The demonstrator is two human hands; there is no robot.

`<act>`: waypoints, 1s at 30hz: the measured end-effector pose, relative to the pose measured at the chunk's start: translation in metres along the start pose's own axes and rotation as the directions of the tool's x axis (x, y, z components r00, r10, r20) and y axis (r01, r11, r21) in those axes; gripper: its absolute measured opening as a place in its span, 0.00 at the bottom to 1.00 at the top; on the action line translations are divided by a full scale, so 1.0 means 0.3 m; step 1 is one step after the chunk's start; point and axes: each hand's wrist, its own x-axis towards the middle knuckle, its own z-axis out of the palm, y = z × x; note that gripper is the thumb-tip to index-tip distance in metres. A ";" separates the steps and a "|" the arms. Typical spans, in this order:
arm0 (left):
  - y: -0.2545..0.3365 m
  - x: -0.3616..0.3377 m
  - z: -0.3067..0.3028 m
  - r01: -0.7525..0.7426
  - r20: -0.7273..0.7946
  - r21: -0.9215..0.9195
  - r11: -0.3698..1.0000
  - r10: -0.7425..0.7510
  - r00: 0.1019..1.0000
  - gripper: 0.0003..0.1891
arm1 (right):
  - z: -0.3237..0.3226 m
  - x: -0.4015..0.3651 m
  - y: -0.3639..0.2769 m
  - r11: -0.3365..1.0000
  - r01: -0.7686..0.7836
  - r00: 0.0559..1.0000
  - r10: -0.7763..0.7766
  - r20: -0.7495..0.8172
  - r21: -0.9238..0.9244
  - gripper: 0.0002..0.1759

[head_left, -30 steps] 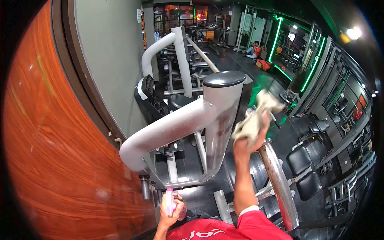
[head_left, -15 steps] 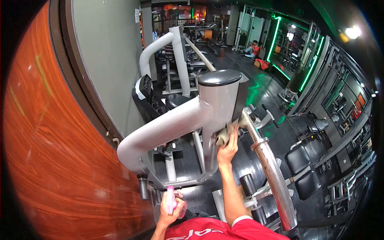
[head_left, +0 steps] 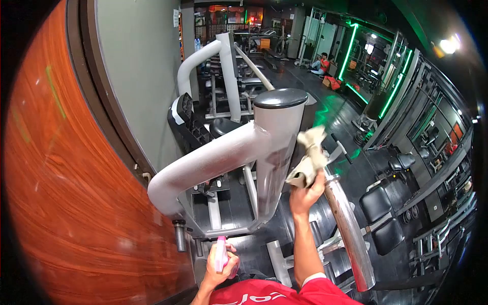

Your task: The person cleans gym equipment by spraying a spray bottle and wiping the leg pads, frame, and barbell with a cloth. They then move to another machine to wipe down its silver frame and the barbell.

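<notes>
A pink spray bottle [head_left: 220,255] is gripped in my left hand [head_left: 217,269], low in the view near my red shirt. My right hand [head_left: 307,197] holds a crumpled beige cloth [head_left: 311,158] just right of the machine's thick grey upright [head_left: 277,142]. The upright has a glossy black oval cap [head_left: 280,98] on top. From it a thick silver tube [head_left: 213,157] curves down to the left. Beside my right forearm runs a chrome bar [head_left: 349,234]. Whether the cloth touches the upright cannot be made out.
A wood-grain panel [head_left: 86,203] and grey wall [head_left: 132,76] stand on the left. Another person [head_left: 323,63] sits on the floor far back. Black-padded machines [head_left: 376,206] and green-lit mirrors are on the right.
My right hand and the cloth have moved right from the side of the upright, and the cloth now hangs more spread out. My left hand has barely moved.
</notes>
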 end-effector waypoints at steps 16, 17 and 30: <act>-0.005 -0.040 -0.037 -0.016 -0.125 0.079 0.997 0.026 0.992 0.20 | 0.250 0.565 -0.252 0.822 0.345 0.898 -0.150 0.413 -0.453 0.12; -0.007 -0.042 -0.034 -0.016 -0.130 0.079 0.997 0.026 0.991 0.20 | 0.250 0.556 -0.244 0.849 0.327 0.913 -0.170 0.372 -0.415 0.11; 0.008 -0.073 -0.057 -0.018 -0.212 0.018 1.000 0.022 0.977 0.18 | 0.238 0.515 -0.175 0.945 0.261 0.942 -0.204 0.265 -0.200 0.12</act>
